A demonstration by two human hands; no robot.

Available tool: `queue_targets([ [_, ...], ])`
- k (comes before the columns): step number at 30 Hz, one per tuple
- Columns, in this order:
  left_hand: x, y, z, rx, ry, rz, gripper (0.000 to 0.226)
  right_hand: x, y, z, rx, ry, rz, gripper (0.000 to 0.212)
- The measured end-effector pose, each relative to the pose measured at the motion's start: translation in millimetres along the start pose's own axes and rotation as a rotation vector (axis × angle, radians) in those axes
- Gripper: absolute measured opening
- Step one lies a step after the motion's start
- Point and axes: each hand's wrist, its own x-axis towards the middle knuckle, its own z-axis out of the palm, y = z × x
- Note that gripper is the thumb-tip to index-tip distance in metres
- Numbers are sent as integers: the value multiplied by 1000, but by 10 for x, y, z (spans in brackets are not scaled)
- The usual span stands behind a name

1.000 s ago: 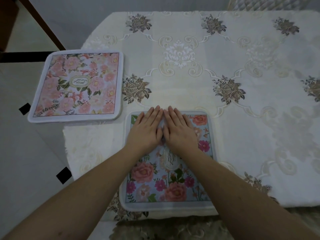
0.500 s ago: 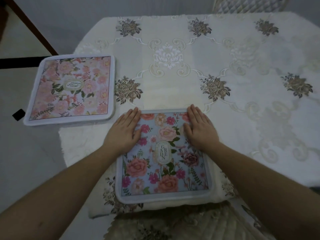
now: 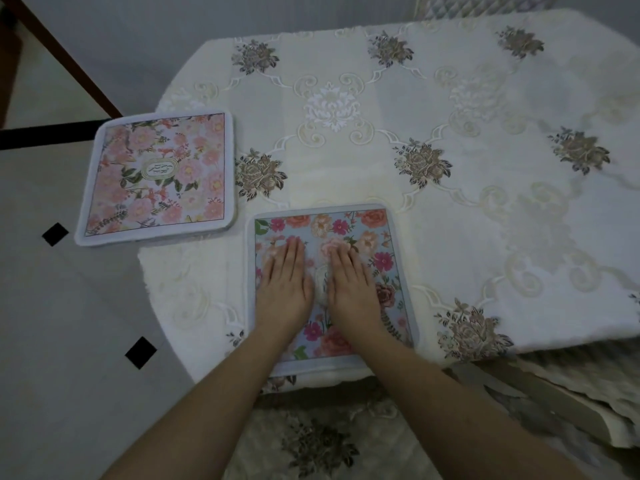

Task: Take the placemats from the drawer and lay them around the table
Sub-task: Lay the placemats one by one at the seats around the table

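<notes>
Placemat flat under both hands

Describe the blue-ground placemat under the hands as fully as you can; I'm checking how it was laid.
The blue placemat is a near-square mat with rounded corners, a pale grey-white border and a print of pink, peach and magenta flowers with green leaves. It looks soft and padded. It lies flat on the cream embroidered tablecloth at the table's near edge, apart from the pink placemat. The left hand and right hand press flat on its middle, hiding most of a central oval label.
</notes>
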Motion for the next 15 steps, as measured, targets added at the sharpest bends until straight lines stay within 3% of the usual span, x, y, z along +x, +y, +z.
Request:
queue_targets([
  [6, -32, -146, 19, 79, -21, 84, 63, -25, 154, 10, -153, -53, -102, 58],
  [15, -264, -615, -119, 143, -74, 178, 69, -163, 636, -263, -166, -69, -12, 58],
])
